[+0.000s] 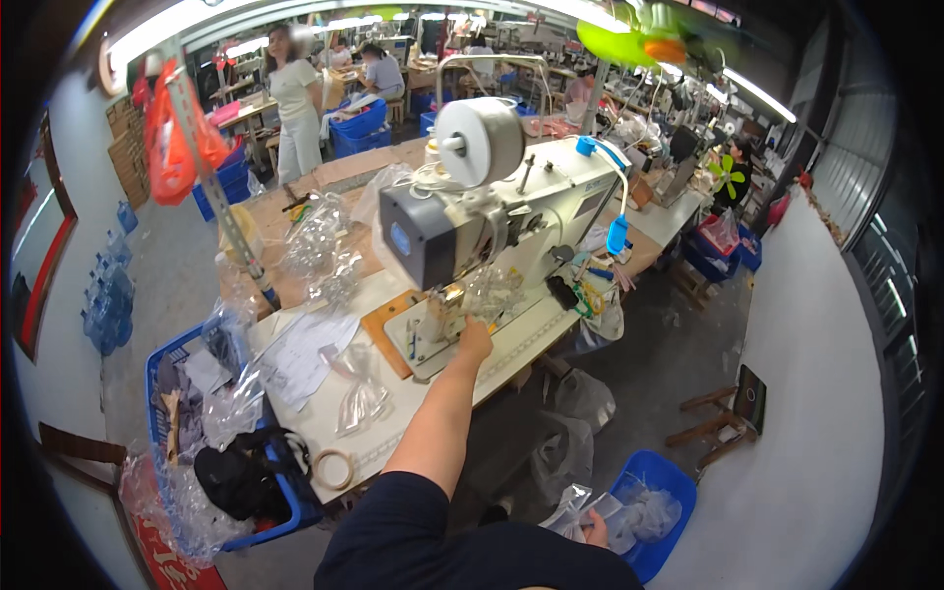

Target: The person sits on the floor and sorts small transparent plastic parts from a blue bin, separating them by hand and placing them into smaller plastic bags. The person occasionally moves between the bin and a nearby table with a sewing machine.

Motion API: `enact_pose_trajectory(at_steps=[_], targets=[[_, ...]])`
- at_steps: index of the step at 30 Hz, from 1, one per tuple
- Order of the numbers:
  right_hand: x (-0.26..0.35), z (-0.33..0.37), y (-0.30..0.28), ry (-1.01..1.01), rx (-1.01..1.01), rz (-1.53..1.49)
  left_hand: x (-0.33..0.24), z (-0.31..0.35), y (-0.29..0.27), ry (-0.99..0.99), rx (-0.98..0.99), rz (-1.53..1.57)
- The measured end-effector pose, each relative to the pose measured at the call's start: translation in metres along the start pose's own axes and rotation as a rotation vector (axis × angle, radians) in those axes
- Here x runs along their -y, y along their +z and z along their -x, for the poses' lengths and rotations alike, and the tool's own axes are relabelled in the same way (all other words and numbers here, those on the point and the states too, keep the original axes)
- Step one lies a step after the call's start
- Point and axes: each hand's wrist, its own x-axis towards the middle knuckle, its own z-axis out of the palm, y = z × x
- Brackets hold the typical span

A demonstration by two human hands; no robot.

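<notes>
My left arm reaches across to the sewing machine (556, 192), and my left hand (476, 341) is at its bed, just right of the needle area. Its fingers look curled in; whatever they hold, if anything, is hidden. Crumpled clear plastic (492, 293) lies on the bed just beyond that hand. Down at the lower right, my right hand (596, 531) grips a clear plastic piece (568, 511) over the edge of a blue bin (678, 482). More clear plastic is bunched inside the bin. A large white spool (492, 138) sits on top of the machine.
On the table lie paper sheets (307, 352), clear plastic pieces (362, 393) and a tape roll (333, 469). A blue basket (295, 492) with a black bag stands at the left. A stool (723, 418) is by the right wall. Other people work farther back.
</notes>
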Motion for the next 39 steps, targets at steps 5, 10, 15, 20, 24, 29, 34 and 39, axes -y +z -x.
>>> enact_pose_trajectory(at_steps=[5,10,15,20,24,29,34,39], targets=[[0.062,-0.039,-0.009,0.010,-0.048,0.069,-0.008,-0.068,0.026,-0.090,0.077,0.063],[0.111,-0.072,0.016,0.050,0.009,0.157,-0.002,-0.032,0.011,0.190,-0.469,0.198],[0.119,-0.113,0.042,0.150,0.087,0.248,-0.042,0.111,-0.060,0.397,-0.545,0.493],[0.085,-0.123,0.085,0.166,0.195,0.274,0.007,0.226,-0.122,-0.060,-0.560,1.486],[0.041,-0.141,0.097,0.267,0.235,0.347,0.093,0.265,-0.222,0.191,-0.719,1.766],[-0.013,-0.114,0.155,0.419,0.354,0.410,0.147,0.322,-0.270,0.192,-0.917,1.907],[-0.057,-0.115,0.164,0.377,0.360,0.466,0.171,0.356,-0.267,0.030,-0.846,1.927],[-0.087,-0.144,0.129,-0.169,0.698,0.870,0.214,0.354,-0.280,-0.305,-0.921,2.069]])
